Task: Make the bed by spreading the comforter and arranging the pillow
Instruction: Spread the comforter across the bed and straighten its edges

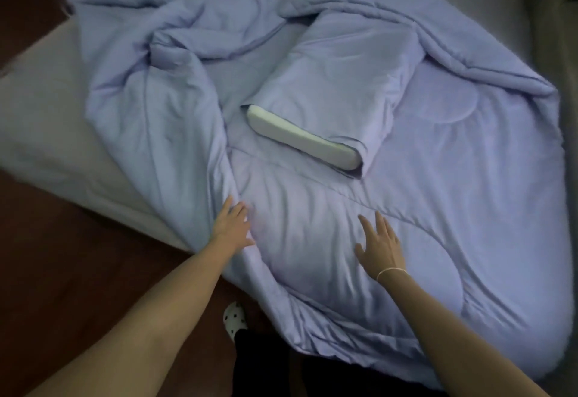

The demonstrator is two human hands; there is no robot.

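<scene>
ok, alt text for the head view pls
Two bare hands, the left hand and right hand, lie open on a rumpled lavender comforter covering a bed. A pillow rests on top, white foam showing at its open end.

The comforter (406,202) is showing a pale lavender-blue all over, with faint curved stitching lines. The pillow (328,90) is wearing a matching lavender case, its white foam showing at the open end toward 7 o'clock. The mattress (47,121) is looking pale grey. The floor (62,271) is appearing dark reddish-brown. At 6 o'clock, a slipper (234,318) is showing white with black dots.
</scene>
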